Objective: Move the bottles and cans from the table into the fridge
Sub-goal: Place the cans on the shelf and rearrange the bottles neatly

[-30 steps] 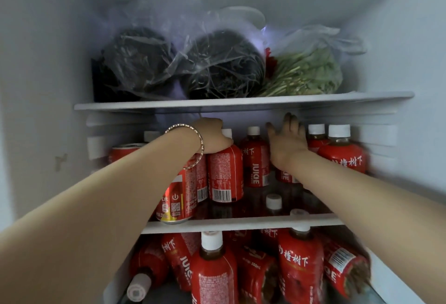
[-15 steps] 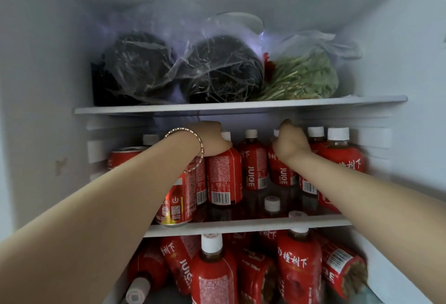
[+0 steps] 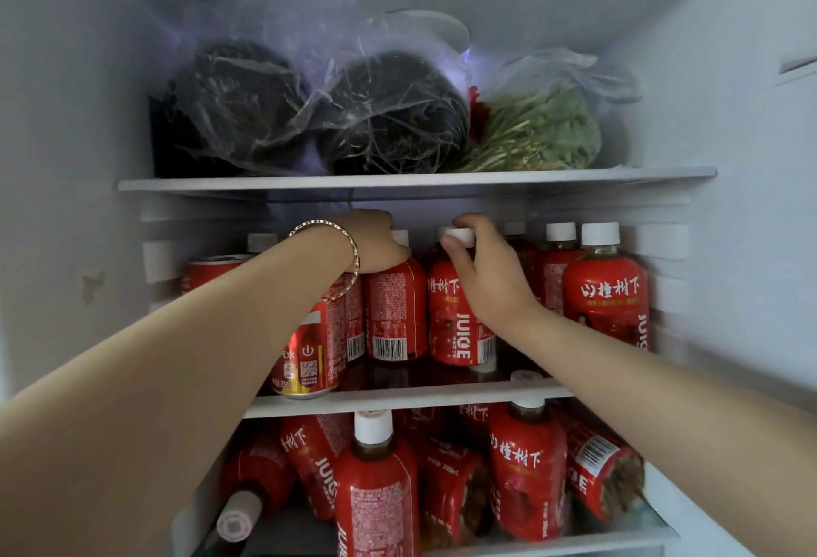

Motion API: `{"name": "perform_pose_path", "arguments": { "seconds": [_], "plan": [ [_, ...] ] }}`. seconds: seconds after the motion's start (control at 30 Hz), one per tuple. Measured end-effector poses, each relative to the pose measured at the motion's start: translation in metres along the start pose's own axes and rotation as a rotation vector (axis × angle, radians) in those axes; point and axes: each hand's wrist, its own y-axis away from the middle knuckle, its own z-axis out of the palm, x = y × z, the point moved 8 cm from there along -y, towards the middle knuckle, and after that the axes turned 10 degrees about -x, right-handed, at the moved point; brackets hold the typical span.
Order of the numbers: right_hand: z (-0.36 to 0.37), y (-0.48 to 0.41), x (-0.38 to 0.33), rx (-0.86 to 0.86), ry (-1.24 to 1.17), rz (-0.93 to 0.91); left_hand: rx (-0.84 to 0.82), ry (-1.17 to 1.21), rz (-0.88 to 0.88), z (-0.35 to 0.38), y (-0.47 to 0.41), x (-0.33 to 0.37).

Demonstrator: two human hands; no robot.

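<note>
On the middle shelf [image 3: 398, 399] of the fridge [image 3: 66, 158] | left hand [image 3: 376, 242] curled over the top of a red bottle [image 3: 393, 313] | right hand [image 3: 490, 278] pinches the neighbouring JUICE bottle [image 3: 451, 326] by its cap | this and the lower shelf [image 3: 283, 530] look nearly packed | table unseen, so I can't tell what remains

Bare forearms, no sleeves — a thin twisted metal bracelet [image 3: 329, 258] circles the left wrist.

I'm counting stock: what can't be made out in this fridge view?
Head view only:
- Left hand: fingers hidden behind the barcode bottle it holds.
- Back-row bottles: hidden by front bottles and right hand gripping JUICE bottle.
- Bagged dark bundles: blurred by plastic.
- Lowest bottle: cut by bottom edge.
</note>
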Motion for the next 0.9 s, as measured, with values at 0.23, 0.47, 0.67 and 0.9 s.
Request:
{"name": "perform_pose_path", "arguments": {
  "seconds": [0.23,0.47,0.67,0.9],
  "plan": [
    [0.031,0.02,0.05,-0.418,-0.361,0.468,0.011,-0.009,0.007,0.0,0.001,0.001],
    [0.035,0.019,0.052,-0.446,-0.351,0.427,0.045,-0.06,0.014,0.0,-0.001,0.003],
    [-0.015,0.035,0.007,-0.086,0.201,0.144,0.136,-0.266,0.044,-0.006,0.01,0.011],
    [-0.088,0.066,0.019,0.229,0.641,0.338,0.473,-0.421,0.188,-0.026,0.044,0.048]
  ]
}}
